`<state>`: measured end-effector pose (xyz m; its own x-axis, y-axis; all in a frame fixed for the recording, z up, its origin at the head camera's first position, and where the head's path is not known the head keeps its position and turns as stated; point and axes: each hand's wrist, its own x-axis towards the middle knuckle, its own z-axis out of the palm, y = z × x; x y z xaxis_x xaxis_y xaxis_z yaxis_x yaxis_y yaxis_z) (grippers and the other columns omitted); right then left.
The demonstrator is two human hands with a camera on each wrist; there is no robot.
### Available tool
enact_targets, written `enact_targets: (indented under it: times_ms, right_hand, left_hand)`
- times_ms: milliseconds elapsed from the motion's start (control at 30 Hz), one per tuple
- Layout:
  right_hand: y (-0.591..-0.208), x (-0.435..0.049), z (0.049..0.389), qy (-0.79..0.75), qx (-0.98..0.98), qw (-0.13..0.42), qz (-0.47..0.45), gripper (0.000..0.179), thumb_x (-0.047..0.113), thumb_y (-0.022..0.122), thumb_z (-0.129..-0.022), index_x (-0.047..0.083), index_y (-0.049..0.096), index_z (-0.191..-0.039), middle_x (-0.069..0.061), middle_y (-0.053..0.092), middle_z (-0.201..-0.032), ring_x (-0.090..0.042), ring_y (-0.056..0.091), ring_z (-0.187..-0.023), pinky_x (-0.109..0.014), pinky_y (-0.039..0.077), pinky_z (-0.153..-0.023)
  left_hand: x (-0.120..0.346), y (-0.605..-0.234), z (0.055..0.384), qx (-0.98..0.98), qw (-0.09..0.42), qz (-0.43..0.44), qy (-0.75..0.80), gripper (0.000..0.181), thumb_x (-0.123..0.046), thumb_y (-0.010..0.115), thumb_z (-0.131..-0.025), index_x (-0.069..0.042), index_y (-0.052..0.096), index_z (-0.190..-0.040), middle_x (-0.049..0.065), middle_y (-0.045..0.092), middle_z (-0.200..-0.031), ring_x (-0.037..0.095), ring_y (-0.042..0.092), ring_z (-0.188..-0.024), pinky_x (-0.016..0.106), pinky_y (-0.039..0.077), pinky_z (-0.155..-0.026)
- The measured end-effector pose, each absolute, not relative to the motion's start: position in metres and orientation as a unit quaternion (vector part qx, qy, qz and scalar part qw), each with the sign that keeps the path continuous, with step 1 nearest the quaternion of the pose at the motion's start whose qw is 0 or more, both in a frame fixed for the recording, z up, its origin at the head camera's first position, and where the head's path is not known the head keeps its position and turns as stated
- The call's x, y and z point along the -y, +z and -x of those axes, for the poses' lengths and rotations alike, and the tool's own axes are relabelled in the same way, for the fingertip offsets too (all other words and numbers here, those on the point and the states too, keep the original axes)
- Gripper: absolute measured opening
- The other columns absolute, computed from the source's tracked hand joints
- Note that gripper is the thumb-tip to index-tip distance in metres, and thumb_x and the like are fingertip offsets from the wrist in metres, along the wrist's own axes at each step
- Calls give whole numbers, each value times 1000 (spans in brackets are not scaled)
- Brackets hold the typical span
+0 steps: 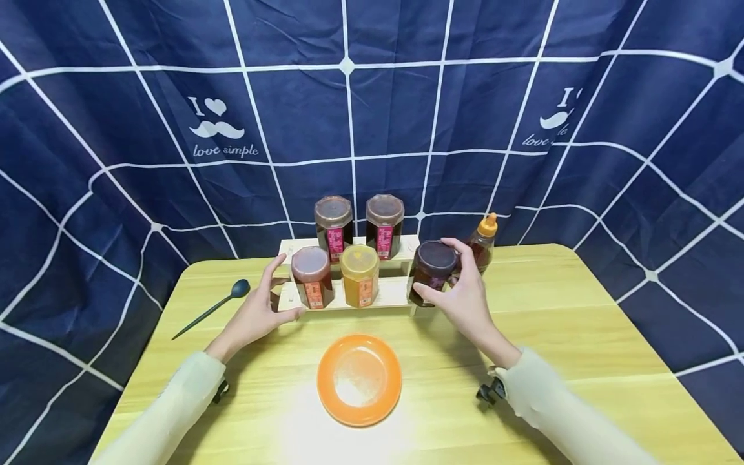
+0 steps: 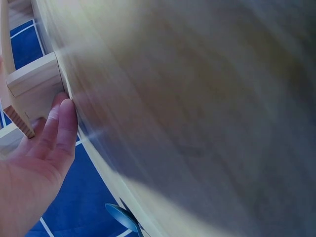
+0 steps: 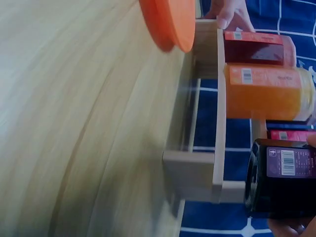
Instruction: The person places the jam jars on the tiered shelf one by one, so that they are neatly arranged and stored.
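My right hand (image 1: pixel 467 307) grips a dark honey jar (image 1: pixel 427 274) with a purple label, thumb in front and fingers behind. The jar is at the right end of the lower tier of a two-tier wooden rack (image 1: pixel 395 292). In the right wrist view this jar (image 3: pixel 286 168) shows its base beyond the rack's end. Around the rack's left end my left hand (image 1: pixel 256 316) holds on, thumb at the front. The left wrist view shows its fingers (image 2: pixel 66 123) against the side panel. Amber (image 1: pixel 314 274) and yellow (image 1: pixel 359 278) jars share the lower tier.
Two dark jars with pink labels (image 1: pixel 333 226) stand on the upper tier. A squeeze bottle with a yellow cap (image 1: pixel 487 226) is behind my right hand. An orange plate (image 1: pixel 331 381) lies in front of the rack, a dark spoon (image 1: pixel 237 289) at left. A blue curtain (image 1: pixel 395 110) hangs behind.
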<state>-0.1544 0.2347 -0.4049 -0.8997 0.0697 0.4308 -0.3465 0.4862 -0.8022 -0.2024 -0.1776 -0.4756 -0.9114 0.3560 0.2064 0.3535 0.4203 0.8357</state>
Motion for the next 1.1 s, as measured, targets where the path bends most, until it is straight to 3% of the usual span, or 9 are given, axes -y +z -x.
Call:
enact_targets:
  times_ms: [133,233,667,933,1100]
  right_hand:
    - [-409,-225,161,497,837,211,-91,99,8,99,-79,21,45,-160,-11,59,-143,-24,60,-127,-49,54,-98]
    - [-412,-221,165,495,837,213,-95,98,7,99,-78,19,45,-160,-13,57,-145,-26,58,-128,-56,54,-97]
    - [-424,-220,175,477,850,199,-99,98,9,100,-79,19,45,-160,-12,55,-147,-27,56,-130,-52,55,-100]
    - [-428,-215,177,481,843,211,-117,100,7,98,-80,13,40,-161,-15,44,-155,-26,51,-136,-50,54,-102]
    - [-427,-216,176,488,844,192,-118,104,10,98,-82,14,33,-163,-15,40,-159,-27,50,-139,-51,50,-108]
  left_hand:
    - [177,-475,201,-844,4,-207,495,120,-10,93,-89,-31,12,-175,25,62,-147,32,72,-110,49,58,-92]
    - [177,-476,201,-845,6,-207,494,119,-12,93,-90,-31,11,-175,25,62,-147,32,72,-112,49,57,-93]
    - [176,-475,201,-842,3,-209,497,120,-13,94,-89,-32,12,-175,25,62,-147,36,70,-119,53,57,-95]
    - [176,-473,200,-847,-1,-205,491,120,-13,93,-89,-30,12,-175,25,63,-146,32,72,-110,44,58,-90]
    - [176,-473,200,-846,-10,-212,488,118,-14,93,-89,-25,13,-175,27,64,-144,33,73,-108,44,58,-90]
